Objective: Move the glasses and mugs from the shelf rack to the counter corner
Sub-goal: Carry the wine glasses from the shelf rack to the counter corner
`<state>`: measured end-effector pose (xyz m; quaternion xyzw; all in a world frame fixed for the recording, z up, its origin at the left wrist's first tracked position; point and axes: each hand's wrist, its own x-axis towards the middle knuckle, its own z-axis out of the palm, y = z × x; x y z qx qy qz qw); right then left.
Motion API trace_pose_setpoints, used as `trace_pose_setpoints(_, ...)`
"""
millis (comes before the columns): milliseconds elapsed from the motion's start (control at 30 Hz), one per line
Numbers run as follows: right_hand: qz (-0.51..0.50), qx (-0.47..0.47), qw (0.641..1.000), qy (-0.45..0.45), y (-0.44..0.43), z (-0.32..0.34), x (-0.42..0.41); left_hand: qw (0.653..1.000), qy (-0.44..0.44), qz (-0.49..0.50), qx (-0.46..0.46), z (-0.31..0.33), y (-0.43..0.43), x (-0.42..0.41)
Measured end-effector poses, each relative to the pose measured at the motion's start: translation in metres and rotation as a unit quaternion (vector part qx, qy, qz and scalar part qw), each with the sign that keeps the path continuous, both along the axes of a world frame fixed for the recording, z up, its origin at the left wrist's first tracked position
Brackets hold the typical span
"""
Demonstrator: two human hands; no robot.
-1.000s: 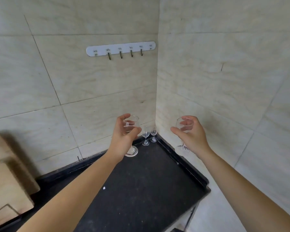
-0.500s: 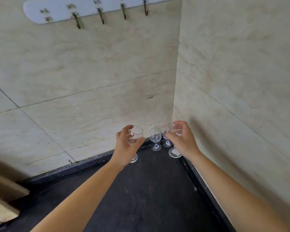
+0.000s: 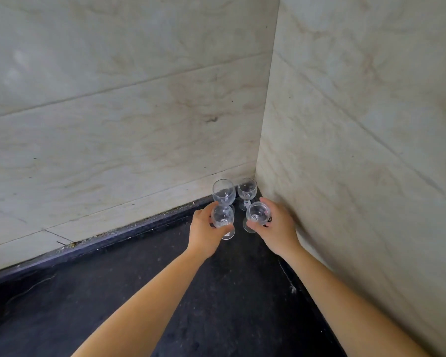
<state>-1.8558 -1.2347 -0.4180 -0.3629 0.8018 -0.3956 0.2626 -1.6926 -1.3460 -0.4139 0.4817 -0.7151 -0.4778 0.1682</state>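
Two clear stemmed glasses stand in the very corner of the black counter (image 3: 216,292): one at back left (image 3: 224,191), one at back right (image 3: 247,188). Just in front of them my left hand (image 3: 204,234) wraps a third stemmed glass (image 3: 223,216), whose foot sits at or just above the counter. To its right my right hand (image 3: 277,228) grips a fourth stemmed glass (image 3: 258,215) by the bowl, its foot low over the counter. The two held glasses stand upright, side by side and close to the rear pair. No mugs or shelf rack show.
Beige marbled wall tiles close the corner at the back (image 3: 129,130) and on the right (image 3: 358,140). The dark speckled counter spreads toward me and to the left.
The view has dropped and closed in on the corner; the hook rail has left the frame. Both hands have lowered their glasses down in front of the two standing ones.
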Motion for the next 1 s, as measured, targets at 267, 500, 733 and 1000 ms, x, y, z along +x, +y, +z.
trace_pose_setpoints(267,-0.024,0.014,1.0,-0.013,-0.017,-0.019,-0.007,1.0,0.008,-0.003,0.001,-0.023,-0.004,-0.024)
trace_pose_setpoints(500,-0.025,-0.006,1.0,0.003,-0.027,-0.022,-0.009,1.0,0.006,0.002,-0.008,-0.034,-0.002,-0.03)
trace_pose_setpoints(733,-0.018,0.001,1.0,0.006,-0.027,-0.024,-0.012,1.0,-0.006,0.009,-0.009,-0.044,0.0,-0.035)
trace_pose_setpoints(1000,-0.012,0.077,0.997,0.018,-0.017,-0.013,-0.009,0.999,-0.045,-0.02,0.0,-0.032,0.001,-0.028)
